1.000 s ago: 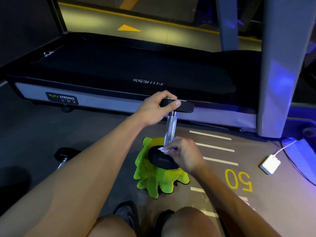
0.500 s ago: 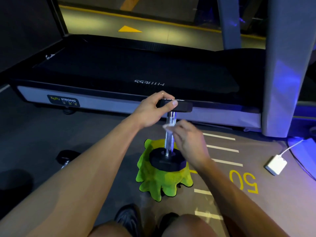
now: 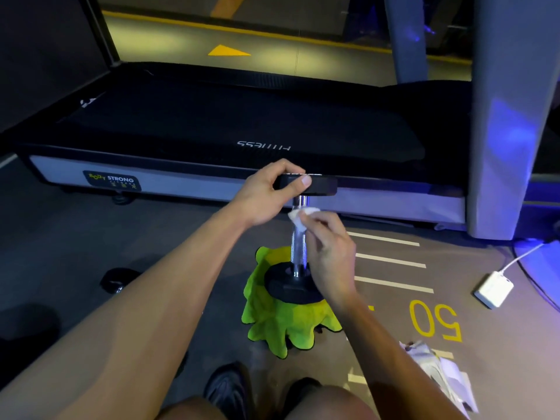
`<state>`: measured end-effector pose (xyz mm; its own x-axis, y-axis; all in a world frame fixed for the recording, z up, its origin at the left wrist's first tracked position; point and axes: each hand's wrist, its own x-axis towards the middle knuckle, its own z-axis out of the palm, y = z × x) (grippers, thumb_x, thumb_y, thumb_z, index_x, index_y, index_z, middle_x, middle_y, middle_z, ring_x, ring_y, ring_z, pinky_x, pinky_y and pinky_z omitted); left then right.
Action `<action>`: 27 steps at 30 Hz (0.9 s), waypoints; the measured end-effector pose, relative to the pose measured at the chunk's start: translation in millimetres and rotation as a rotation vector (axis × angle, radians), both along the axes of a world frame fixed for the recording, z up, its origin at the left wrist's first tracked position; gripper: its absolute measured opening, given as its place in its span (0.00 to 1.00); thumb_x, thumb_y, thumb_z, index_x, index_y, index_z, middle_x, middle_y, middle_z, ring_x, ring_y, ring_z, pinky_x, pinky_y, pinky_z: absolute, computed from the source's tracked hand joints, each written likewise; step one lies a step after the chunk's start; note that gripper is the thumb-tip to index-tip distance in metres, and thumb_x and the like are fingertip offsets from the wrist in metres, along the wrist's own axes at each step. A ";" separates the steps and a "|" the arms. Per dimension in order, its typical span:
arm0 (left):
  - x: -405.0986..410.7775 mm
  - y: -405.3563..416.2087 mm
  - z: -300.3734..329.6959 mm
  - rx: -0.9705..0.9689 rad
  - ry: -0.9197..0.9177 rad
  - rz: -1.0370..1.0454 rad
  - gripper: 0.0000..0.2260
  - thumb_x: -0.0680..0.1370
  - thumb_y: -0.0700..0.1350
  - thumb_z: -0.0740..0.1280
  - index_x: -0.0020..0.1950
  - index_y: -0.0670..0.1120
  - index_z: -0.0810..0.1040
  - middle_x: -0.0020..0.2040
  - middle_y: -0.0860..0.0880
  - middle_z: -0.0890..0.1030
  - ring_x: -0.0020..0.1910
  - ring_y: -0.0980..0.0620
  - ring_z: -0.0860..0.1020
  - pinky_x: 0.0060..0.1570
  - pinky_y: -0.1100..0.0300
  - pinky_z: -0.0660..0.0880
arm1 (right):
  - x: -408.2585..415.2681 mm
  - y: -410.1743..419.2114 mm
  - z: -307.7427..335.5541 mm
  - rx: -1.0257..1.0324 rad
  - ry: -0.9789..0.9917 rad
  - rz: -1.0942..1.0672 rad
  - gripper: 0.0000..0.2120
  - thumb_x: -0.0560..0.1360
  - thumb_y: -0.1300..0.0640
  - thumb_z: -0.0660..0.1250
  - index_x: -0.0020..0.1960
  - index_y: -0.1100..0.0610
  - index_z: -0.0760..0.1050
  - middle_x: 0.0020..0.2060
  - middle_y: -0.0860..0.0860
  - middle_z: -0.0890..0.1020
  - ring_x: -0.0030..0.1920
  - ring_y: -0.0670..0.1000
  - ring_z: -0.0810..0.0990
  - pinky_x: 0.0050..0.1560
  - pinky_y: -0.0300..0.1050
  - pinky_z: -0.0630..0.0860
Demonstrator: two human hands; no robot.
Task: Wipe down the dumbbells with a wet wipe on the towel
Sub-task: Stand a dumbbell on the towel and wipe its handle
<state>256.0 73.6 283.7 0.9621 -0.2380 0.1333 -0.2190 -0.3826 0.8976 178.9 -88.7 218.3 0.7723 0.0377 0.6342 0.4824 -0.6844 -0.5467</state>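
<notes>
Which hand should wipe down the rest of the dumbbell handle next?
Right. The right hand already pinches the wet wipe against the top of the handle. The left hand grips the upper head, steadying the upright dumbbell on the towel.

Second dumbbell (image 3: 116, 281) half behind forearm
</notes>
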 end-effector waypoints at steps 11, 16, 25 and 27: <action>0.1 -0.4 2.0 -0.005 0.005 0.009 0.08 0.82 0.56 0.70 0.59 0.56 0.81 0.61 0.56 0.82 0.64 0.57 0.77 0.66 0.62 0.70 | 13.8 12.3 1.7 -0.035 -0.042 -0.062 0.13 0.77 0.67 0.66 0.57 0.60 0.86 0.52 0.54 0.81 0.51 0.55 0.79 0.50 0.43 0.76; 3.2 -4.5 1.7 0.003 -0.007 0.002 0.07 0.81 0.58 0.71 0.57 0.58 0.81 0.58 0.55 0.83 0.63 0.54 0.79 0.68 0.55 0.73 | 29.5 8.3 13.8 -0.019 -0.108 -0.163 0.07 0.75 0.68 0.71 0.50 0.61 0.86 0.45 0.54 0.84 0.45 0.58 0.80 0.46 0.47 0.76; 5.9 -5.4 4.1 0.035 -0.005 -0.003 0.12 0.82 0.57 0.70 0.61 0.53 0.83 0.61 0.56 0.83 0.65 0.56 0.77 0.62 0.68 0.69 | -12.8 -3.0 0.8 -0.221 0.033 0.063 0.12 0.77 0.63 0.65 0.55 0.56 0.85 0.50 0.50 0.81 0.50 0.54 0.76 0.47 0.43 0.75; 6.7 -4.4 1.9 0.033 -0.002 0.001 0.12 0.82 0.58 0.70 0.61 0.55 0.83 0.61 0.56 0.83 0.65 0.56 0.78 0.64 0.64 0.71 | -7.1 -9.6 9.7 -0.287 0.057 0.092 0.12 0.77 0.61 0.65 0.54 0.55 0.85 0.47 0.50 0.80 0.47 0.56 0.78 0.43 0.48 0.79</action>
